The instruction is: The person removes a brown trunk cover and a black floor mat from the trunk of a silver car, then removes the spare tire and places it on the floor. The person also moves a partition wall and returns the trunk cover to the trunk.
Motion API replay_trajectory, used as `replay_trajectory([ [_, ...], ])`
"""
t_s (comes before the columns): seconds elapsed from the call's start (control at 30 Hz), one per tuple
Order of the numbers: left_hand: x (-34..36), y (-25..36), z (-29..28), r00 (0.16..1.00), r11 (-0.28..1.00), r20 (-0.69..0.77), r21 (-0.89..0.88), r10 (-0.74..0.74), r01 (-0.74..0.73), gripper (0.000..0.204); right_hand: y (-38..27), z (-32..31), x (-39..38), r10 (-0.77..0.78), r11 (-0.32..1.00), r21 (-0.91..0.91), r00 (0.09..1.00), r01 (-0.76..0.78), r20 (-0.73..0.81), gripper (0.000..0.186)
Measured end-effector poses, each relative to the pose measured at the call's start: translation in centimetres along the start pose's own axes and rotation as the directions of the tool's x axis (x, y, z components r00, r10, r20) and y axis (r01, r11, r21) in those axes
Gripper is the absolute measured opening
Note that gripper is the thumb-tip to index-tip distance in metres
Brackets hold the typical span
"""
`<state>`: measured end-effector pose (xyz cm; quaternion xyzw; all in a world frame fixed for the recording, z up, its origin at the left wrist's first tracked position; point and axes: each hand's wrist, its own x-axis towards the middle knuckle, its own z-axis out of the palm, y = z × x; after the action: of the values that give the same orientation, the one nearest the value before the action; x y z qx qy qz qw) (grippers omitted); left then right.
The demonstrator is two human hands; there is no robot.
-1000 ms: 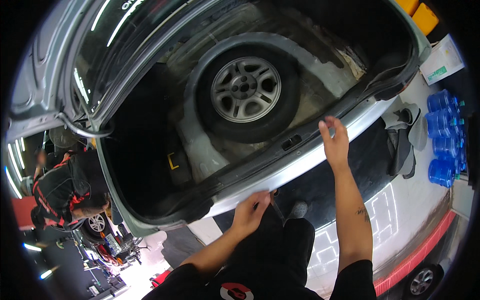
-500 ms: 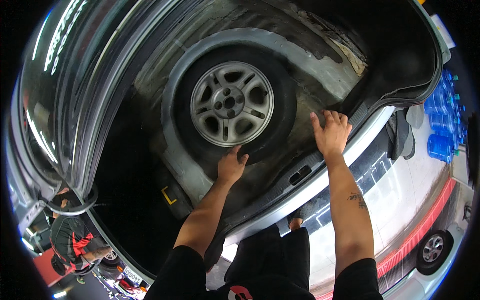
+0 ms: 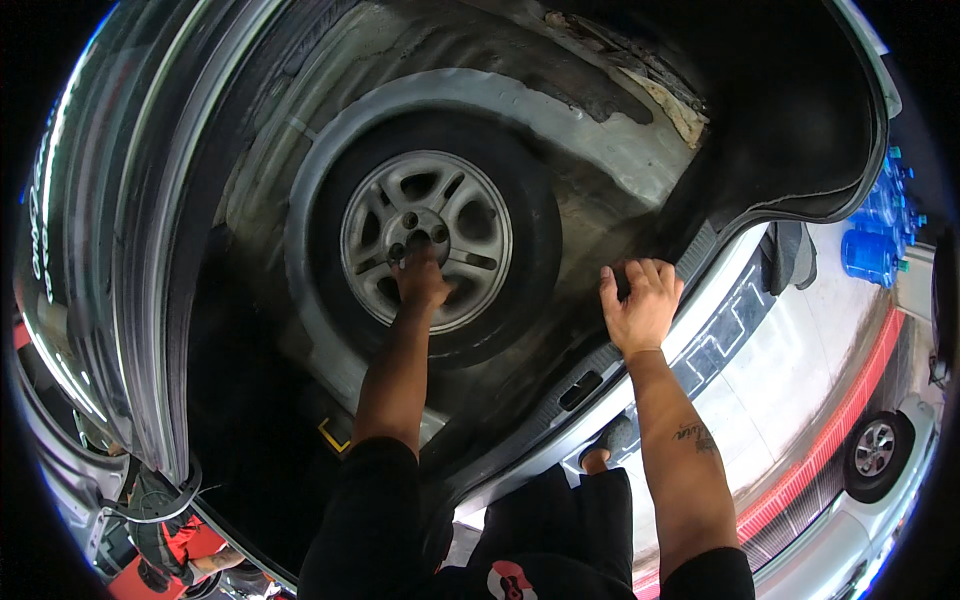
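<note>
A spare wheel (image 3: 487, 208) with a silver spoked rim and black tyre lies flat in the round well of an open car boot. My left hand (image 3: 422, 280) reaches down onto its hub, with the fingers at the centre, shaded and partly hidden, so their grip does not show clearly. Just inside the boot's rear sill (image 3: 700, 290), my right hand (image 3: 642, 305) is held with bent fingers and the thumb apart. It has nothing in it.
The raised boot lid (image 3: 110, 270) curves along the left. A yellow L-shaped mark (image 3: 333, 436) lies by the well. Torn lining (image 3: 680, 112) shows at the far right. Outside stand blue water bottles (image 3: 868, 255) and another car's wheel (image 3: 874, 455); a person (image 3: 175, 550) bends at lower left.
My left hand has moved from the tyre's near edge onto the hub. My right hand has come slightly nearer, with its fingers more bent. The view has shifted; the wheel appears further left.
</note>
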<state>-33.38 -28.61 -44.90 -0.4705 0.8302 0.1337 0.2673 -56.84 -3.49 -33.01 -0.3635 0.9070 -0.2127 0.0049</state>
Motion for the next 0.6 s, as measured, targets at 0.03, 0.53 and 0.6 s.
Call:
replay_trajectory([
  [0.03,0.5,0.1,-0.2,0.998,1.000,0.061,0.005,-0.030,0.029,0.103,0.0,0.0,0.1,0.001,1.000,0.000,1.000,-0.001,0.006,0.026],
  [0.53,2.3,-0.5,1.8,0.999,0.996,0.034,0.083,0.008,-0.010,0.084,0.2,-0.2,0.6,-0.012,1.000,0.024,1.000,0.012,0.026,0.026],
  [0.6,1.6,-0.2,1.6,0.999,0.993,-0.011,0.116,0.036,-0.034,0.083,0.2,-0.2,0.6,-0.013,1.000,0.028,1.000,0.013,0.026,0.026],
])
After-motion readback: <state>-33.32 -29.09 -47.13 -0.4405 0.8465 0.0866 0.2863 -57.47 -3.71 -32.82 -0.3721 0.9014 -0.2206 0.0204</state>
